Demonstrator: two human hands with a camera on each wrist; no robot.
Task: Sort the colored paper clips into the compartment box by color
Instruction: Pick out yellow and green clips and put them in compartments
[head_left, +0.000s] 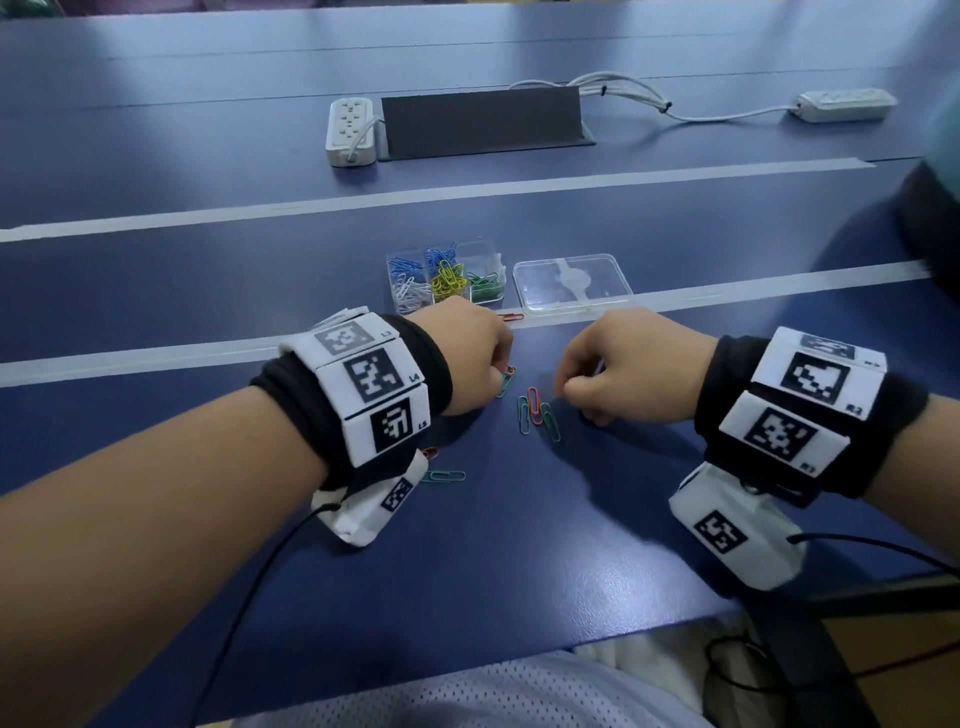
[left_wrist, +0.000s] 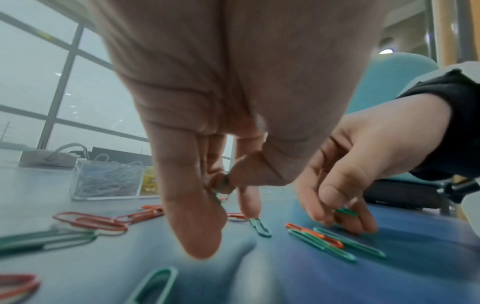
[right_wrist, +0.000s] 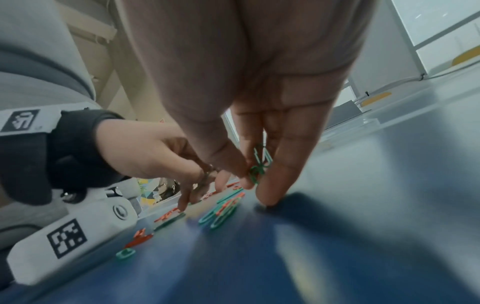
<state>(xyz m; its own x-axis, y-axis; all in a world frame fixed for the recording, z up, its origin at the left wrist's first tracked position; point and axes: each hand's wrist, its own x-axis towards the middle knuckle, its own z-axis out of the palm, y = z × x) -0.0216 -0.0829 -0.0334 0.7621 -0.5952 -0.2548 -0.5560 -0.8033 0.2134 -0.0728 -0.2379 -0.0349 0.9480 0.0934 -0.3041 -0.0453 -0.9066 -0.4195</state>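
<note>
While both wrists hover low over the near middle of the blue counter, each hand works at the loose clips lying there. The left hand has its fingers curled, and its thumb and fingers pinch a green clip; its forefinger tip touches down on another green clip. The right hand is likewise curled, pinching a small bunch of green clips between thumb and fingers, with one fingertip pressed to the counter.

Between the hands lie a red clip and green clips side by side, touching. More red clips and a green one lie under and behind the left wrist, and a red clip rests on the pale tape line beyond the left hand.

The compartment box stands farther toward the far edge, just beyond the left hand, holding white, blue, yellow and green clips in separate compartments. Its clear lid lies just beside it on the right. Two power strips sit well beyond.
</note>
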